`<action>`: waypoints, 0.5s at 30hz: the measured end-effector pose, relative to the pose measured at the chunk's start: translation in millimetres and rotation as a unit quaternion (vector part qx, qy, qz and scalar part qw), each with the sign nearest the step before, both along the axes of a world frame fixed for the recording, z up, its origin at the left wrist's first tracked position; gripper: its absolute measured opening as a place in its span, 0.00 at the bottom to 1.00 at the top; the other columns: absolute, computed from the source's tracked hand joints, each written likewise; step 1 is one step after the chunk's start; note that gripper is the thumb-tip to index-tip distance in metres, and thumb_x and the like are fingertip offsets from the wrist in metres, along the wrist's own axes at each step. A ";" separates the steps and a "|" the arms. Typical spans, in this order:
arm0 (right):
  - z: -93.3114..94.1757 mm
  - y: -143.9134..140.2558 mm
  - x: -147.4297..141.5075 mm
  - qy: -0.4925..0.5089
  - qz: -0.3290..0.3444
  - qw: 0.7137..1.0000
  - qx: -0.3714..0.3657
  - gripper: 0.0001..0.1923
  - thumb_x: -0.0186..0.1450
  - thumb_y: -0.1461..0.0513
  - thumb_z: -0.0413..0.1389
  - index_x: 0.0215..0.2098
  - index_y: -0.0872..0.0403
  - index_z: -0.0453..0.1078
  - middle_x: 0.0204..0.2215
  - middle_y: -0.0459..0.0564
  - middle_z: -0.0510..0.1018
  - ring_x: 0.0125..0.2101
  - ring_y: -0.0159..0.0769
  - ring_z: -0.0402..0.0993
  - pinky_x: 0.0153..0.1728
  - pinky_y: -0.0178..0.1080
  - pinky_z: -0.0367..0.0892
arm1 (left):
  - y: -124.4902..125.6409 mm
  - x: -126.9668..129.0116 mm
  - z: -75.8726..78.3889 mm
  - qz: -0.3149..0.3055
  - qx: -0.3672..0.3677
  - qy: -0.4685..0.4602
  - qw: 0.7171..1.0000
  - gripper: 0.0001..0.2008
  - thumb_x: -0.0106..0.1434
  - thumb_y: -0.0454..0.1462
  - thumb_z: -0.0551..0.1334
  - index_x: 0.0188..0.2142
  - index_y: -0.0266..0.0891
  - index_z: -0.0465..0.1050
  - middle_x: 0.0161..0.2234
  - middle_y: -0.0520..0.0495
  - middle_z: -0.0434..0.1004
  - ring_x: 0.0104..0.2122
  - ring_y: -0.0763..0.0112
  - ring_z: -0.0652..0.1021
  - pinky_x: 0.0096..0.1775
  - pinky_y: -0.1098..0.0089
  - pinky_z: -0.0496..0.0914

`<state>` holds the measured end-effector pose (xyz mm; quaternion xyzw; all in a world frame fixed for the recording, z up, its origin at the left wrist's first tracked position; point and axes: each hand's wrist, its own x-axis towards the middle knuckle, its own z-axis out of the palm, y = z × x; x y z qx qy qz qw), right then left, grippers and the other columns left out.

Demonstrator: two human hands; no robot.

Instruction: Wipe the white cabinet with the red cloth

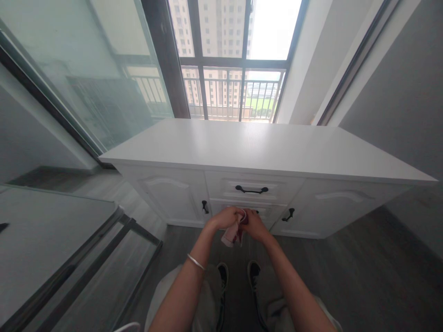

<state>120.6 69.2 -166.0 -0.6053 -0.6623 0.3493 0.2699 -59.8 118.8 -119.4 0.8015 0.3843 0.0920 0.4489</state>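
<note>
Daylight from a tall barred window at twelve o'clock falls across a white cabinet, whose long top spans the middle of the view, with a black-handled drawer at its centre and a door on each side. Just below that drawer, at about six o'clock from it, both hands meet over a small pink-and-dark-red piece of cloth. The left hand, with a silver bangle further down the arm, is curled closed around the upper edge of the cloth; the right hand pinches it from the other side, fingers bent, so the fabric hangs bunched between them above the dark shoes and the grey floor. What exactly the cloth is cannot be made out. Handling it well likely means keeping the two grips close together and the fabric taut, working it with the fingertips rather than the palms, and holding it clear of the lower drawer handle just behind.
</note>
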 end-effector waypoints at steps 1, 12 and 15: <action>2.7 -1.2 1.0 -0.010 -0.012 1.000 0.011 0.29 0.54 0.69 0.66 0.55 0.52 0.73 0.57 0.58 0.78 0.59 0.49 0.74 0.62 0.51 0.67 | 0.8 -1.2 1.6 0.007 -0.002 -0.009 1.000 0.28 0.53 0.27 0.53 0.47 0.39 0.84 0.51 0.48 0.87 0.52 0.61 0.81 0.60 0.65 0.71; 19.5 2.3 10.4 0.117 -0.043 0.992 -0.001 0.04 0.63 0.60 0.61 0.36 0.50 0.73 0.36 0.50 0.83 0.38 0.43 0.76 0.46 0.44 0.70 | 3.9 -5.3 11.6 0.036 -0.002 -0.103 0.994 0.18 0.63 0.32 0.55 0.43 0.33 0.84 0.45 0.41 0.87 0.47 0.60 0.83 0.56 0.64 0.73; 20.3 8.1 18.2 0.122 -0.104 0.987 0.009 0.04 0.63 0.58 0.61 0.33 0.50 0.72 0.33 0.50 0.82 0.36 0.43 0.76 0.43 0.44 0.70 | -0.6 -5.9 16.4 0.041 -0.012 -0.112 0.993 0.20 0.64 0.34 0.61 0.53 0.34 0.82 0.57 0.39 0.84 0.56 0.59 0.81 0.61 0.64 0.71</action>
